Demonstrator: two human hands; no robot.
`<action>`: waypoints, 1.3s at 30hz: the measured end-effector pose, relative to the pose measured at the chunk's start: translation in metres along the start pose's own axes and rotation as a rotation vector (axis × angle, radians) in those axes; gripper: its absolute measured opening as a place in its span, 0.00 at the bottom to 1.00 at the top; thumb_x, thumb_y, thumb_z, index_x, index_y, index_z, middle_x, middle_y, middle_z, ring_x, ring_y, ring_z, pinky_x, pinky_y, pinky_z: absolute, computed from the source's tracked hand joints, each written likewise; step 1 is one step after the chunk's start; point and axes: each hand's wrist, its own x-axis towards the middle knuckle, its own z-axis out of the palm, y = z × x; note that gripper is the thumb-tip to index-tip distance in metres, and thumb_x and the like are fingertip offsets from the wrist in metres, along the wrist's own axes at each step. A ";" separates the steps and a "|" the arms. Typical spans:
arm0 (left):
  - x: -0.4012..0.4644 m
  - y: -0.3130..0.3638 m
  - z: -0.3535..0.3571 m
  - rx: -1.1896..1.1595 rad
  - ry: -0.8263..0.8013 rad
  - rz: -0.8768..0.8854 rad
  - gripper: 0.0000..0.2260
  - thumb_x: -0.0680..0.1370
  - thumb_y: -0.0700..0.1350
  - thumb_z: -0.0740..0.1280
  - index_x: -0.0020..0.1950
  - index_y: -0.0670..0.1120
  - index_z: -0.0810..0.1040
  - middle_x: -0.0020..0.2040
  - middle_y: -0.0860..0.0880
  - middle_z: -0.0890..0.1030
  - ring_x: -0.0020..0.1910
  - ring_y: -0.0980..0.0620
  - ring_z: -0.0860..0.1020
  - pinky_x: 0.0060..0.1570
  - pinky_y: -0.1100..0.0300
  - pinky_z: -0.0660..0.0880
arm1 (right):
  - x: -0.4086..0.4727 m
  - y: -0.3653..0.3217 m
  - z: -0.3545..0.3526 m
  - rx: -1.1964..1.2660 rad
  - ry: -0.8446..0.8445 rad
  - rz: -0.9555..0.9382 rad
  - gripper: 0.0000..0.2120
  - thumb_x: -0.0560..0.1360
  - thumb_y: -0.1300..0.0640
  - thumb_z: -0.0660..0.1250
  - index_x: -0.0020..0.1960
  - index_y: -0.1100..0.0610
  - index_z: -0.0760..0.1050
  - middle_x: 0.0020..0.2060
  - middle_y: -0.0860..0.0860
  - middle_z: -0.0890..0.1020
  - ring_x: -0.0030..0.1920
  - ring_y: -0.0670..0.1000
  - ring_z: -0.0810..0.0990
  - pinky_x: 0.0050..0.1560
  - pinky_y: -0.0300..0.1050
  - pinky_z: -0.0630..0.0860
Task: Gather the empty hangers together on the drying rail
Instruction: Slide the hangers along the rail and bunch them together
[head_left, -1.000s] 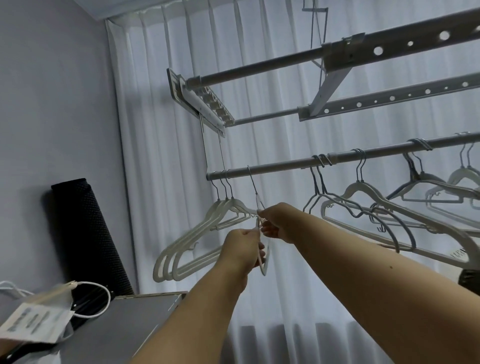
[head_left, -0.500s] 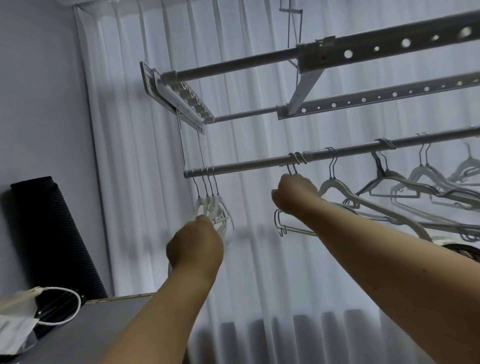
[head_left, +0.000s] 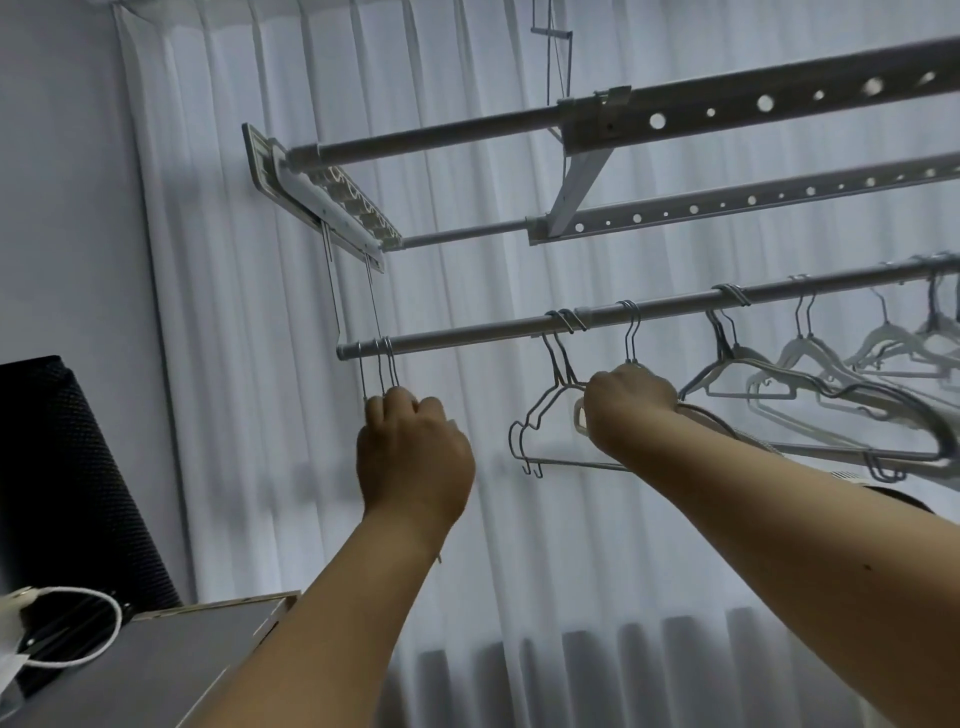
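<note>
Hangers (head_left: 382, 371) bunched at the rail (head_left: 467, 335) end stay together because my left hand (head_left: 413, 457) curls round their necks; my right hand (head_left: 628, 402) grips the next hanger (head_left: 631, 332), I judge to slide it over.

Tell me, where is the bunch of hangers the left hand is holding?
The bunch of hangers hangs at the left end of the drying rail, gripped by the left hand just below their hooks.

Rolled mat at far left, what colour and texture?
Black rolled mat with a fine dotted mesh texture; head view.
</note>
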 end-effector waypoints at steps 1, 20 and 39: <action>0.000 0.005 0.001 -0.089 0.003 0.012 0.14 0.79 0.45 0.59 0.58 0.42 0.79 0.56 0.43 0.77 0.57 0.44 0.71 0.53 0.55 0.71 | 0.001 0.002 0.001 -0.009 0.015 0.019 0.16 0.74 0.60 0.59 0.61 0.56 0.73 0.59 0.54 0.75 0.61 0.55 0.72 0.55 0.45 0.70; 0.003 0.035 0.019 -0.312 -0.413 -0.040 0.13 0.79 0.41 0.57 0.61 0.42 0.75 0.58 0.44 0.78 0.54 0.46 0.76 0.47 0.57 0.74 | 0.015 -0.015 0.015 0.510 -0.524 0.092 0.16 0.79 0.59 0.60 0.37 0.63 0.78 0.32 0.53 0.82 0.34 0.50 0.80 0.36 0.39 0.76; 0.002 0.027 0.021 -0.379 -0.601 -0.194 0.18 0.82 0.47 0.55 0.53 0.33 0.75 0.49 0.37 0.77 0.30 0.52 0.68 0.28 0.61 0.61 | 0.048 -0.048 0.017 1.847 -0.719 0.481 0.12 0.76 0.69 0.53 0.40 0.65 0.73 0.30 0.54 0.74 0.30 0.47 0.73 0.30 0.37 0.71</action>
